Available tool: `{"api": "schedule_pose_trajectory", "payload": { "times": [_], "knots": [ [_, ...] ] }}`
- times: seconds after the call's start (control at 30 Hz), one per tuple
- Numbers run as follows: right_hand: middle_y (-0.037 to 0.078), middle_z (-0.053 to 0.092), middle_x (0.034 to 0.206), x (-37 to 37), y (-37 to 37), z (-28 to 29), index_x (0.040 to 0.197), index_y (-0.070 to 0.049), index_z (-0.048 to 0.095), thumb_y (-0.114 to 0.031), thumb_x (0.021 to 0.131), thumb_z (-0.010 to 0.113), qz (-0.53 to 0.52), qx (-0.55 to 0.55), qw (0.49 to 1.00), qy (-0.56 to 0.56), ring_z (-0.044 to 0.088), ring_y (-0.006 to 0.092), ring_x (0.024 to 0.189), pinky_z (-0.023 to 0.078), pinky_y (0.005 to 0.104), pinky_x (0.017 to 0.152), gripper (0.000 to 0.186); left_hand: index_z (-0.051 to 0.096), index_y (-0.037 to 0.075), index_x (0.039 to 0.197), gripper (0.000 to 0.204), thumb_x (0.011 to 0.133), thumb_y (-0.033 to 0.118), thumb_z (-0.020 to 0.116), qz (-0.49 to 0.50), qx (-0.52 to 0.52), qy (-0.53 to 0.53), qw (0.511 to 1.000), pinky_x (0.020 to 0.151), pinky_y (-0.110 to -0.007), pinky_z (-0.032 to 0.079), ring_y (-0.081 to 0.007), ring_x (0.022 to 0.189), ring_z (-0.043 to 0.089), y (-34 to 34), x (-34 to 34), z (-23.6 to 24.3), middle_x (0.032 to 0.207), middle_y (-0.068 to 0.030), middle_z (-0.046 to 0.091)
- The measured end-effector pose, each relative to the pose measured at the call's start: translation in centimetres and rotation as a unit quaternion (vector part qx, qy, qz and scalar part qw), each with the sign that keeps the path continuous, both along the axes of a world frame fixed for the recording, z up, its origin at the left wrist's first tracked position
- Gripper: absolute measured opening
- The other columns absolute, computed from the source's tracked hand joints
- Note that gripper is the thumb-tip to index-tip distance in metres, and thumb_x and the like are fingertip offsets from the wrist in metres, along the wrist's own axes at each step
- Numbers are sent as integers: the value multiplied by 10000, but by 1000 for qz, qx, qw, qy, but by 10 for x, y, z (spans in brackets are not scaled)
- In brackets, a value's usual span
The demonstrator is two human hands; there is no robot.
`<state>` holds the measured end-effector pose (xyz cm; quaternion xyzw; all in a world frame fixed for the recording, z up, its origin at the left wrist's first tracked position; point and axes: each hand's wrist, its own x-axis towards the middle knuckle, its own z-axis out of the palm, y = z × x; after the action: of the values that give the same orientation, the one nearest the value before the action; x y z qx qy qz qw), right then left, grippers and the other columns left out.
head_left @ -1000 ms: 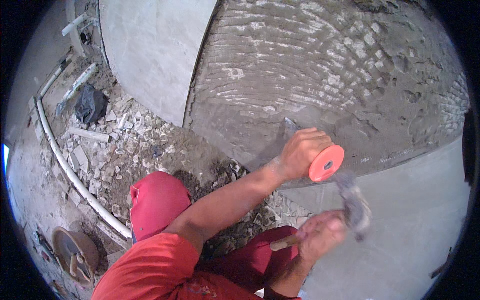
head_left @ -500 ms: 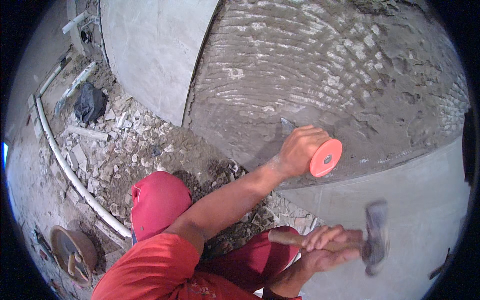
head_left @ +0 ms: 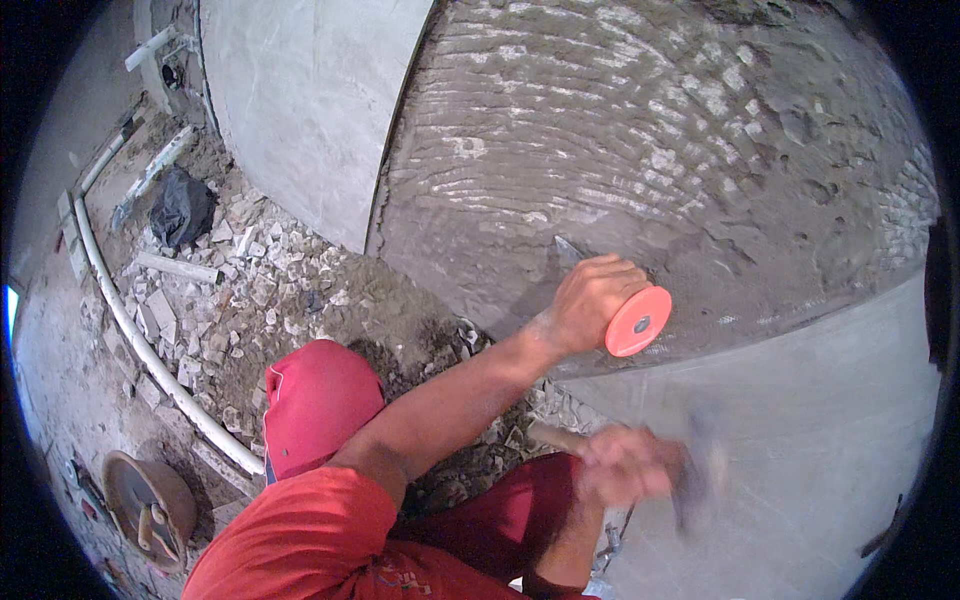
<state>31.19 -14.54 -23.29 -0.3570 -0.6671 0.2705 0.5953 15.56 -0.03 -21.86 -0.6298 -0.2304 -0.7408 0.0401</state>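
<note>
My left hand (head_left: 590, 305) is closed around a chisel (head_left: 570, 251) with a round orange hand guard (head_left: 638, 322) at its near end. The chisel's pointed metal tip shows beyond my fingers, against the lower part of the grey ridged mortar (head_left: 560, 130); whether it touches cannot be made out. At the lower right my right hand (head_left: 625, 465) grips a hammer (head_left: 695, 475) by its wooden handle. Both that hand and the hammer's dark head are smeared by motion. The hammer is apart from the chisel, below and to its right.
Large smooth grey tiles, one at upper left (head_left: 300, 110) and one at lower right (head_left: 800, 440), border the mortar. Broken rubble (head_left: 260, 300) covers the ground on the left, with a white pipe (head_left: 150, 360), a black plastic bag (head_left: 182, 207) and a brown bucket (head_left: 150, 505).
My right hand and the hammer have swung left and slightly up, nearer the chisel. My left hand has shifted a little left with the chisel and its guard.
</note>
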Motion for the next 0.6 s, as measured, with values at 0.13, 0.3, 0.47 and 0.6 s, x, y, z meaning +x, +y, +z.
{"api": "schedule_pose_trajectory", "payload": {
  "times": [0.13,0.3,0.47,0.6],
  "knots": [
    [74,452,561,-3,5,21,961,-87,494,-588,1001,399,-28,-181,983,-23,430,179,359,424,320,319,512,591,26,775,251,596,132,732,22,0,26,999,571,-383,428,-283,658,581,6,-7,-4,736,-92,577],
    [39,385,513,-14,-14,23,818,-87,423,-494,1026,418,112,2,943,313,408,145,360,374,301,309,457,584,32,760,244,598,142,729,14,-28,26,999,570,-386,425,-278,651,573,3,-3,-6,722,-85,565],
    [68,416,535,-21,14,12,857,-94,435,-480,987,496,-41,-240,966,83,430,179,365,387,305,321,412,579,31,765,244,599,134,725,21,-1,15,1000,567,-390,417,-277,648,560,5,-3,-5,716,-84,551],
    [65,447,580,4,-6,23,959,-114,420,-568,1015,378,74,-179,947,257,408,159,364,403,316,311,459,595,29,775,252,600,153,727,42,-27,20,999,580,-390,433,-286,668,581,7,-4,-11,733,-87,574]
  ]
}}
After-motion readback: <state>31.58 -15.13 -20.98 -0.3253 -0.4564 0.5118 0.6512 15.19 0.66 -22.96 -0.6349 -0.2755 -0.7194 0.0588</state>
